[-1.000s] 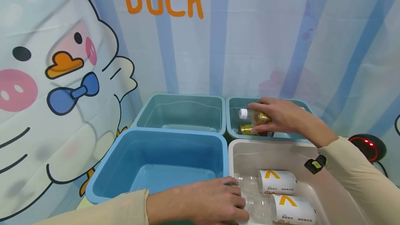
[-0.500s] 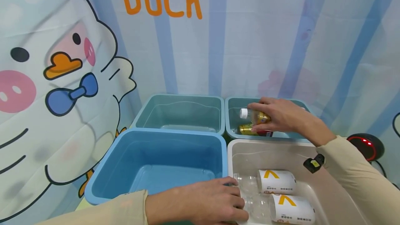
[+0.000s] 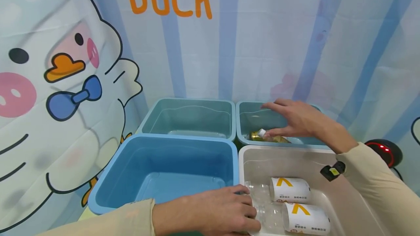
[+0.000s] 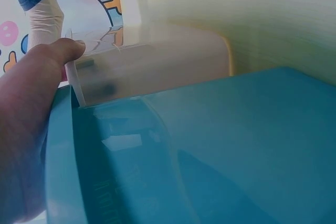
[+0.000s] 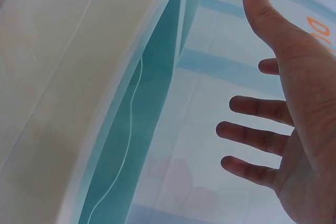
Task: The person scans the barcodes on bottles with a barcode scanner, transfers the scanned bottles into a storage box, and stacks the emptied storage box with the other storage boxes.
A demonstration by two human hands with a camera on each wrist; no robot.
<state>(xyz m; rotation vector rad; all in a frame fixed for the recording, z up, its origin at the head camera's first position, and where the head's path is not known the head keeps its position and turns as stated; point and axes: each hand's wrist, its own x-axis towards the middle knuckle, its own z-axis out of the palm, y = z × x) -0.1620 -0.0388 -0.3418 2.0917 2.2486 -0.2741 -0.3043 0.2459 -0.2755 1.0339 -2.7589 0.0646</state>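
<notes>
Over the back right green bin [image 3: 241,121], my right hand [image 3: 300,117] hovers with its fingers spread and nothing in it. Below it a small plastic bottle with a white cap [image 3: 261,133] lies among gold-coloured packaging [image 3: 255,136], partly hidden by the thumb. The right wrist view shows the same fingers apart in the air. My left hand [image 3: 223,210] rests at the left rim of the beige bin [image 3: 295,157], fingers bent loosely over it. In that bin two clear bottles with white labels [image 3: 290,189] [image 3: 306,218] lie on their sides, their necks near the left fingers.
A blue bin [image 3: 187,161] stands at front left, with a green bin [image 3: 193,119] behind it. All the bins stand rim to rim. A black device with a red light ring [image 3: 384,152] sits at right. A printed curtain [image 3: 203,57] hangs behind.
My right hand has let go of the bottle with the white cap, which has dropped into the back right bin. Its fingers have spread and lifted slightly. The left hand has stayed still.
</notes>
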